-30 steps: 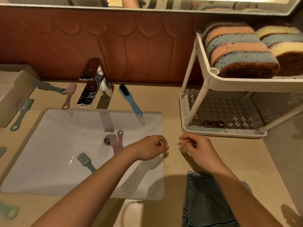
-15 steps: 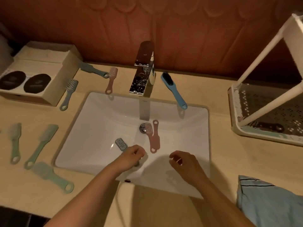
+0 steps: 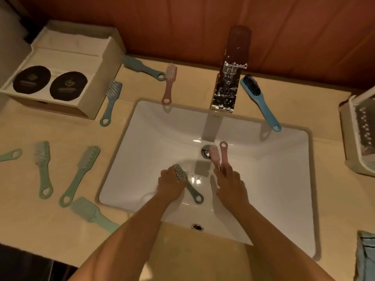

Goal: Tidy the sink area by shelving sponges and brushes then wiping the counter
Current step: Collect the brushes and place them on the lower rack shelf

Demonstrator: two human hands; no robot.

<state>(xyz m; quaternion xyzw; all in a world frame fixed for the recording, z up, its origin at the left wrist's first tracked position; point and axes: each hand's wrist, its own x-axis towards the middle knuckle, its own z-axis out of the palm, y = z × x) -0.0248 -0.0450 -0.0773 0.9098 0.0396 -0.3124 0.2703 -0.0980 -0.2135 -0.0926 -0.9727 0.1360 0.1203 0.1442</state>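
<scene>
In the white sink (image 3: 274, 179) a grey-green brush (image 3: 192, 191) lies bristles up. My left hand (image 3: 171, 184) is curled around its head. By the drain lie two pink brushes (image 3: 218, 157) side by side, and the fingertips of my right hand (image 3: 230, 184) close on their near ends. A blue brush with black bristles (image 3: 259, 102) rests on the counter right of the faucet (image 3: 229, 78). Left of the faucet lies another pink brush (image 3: 169, 84). No sponges are in view.
Several pale green brushes (image 3: 80, 175) are scattered on the beige counter left of the sink, two more near a cream box (image 3: 60, 74). The white rack's lower tray (image 3: 353, 138) shows at the right edge, a blue cloth (image 3: 367, 256) at the bottom right.
The view has swung left and down from the rack to the sink. Both hands moved forward into the basin, the left onto the grey-green brush, the right onto the pink brushes.
</scene>
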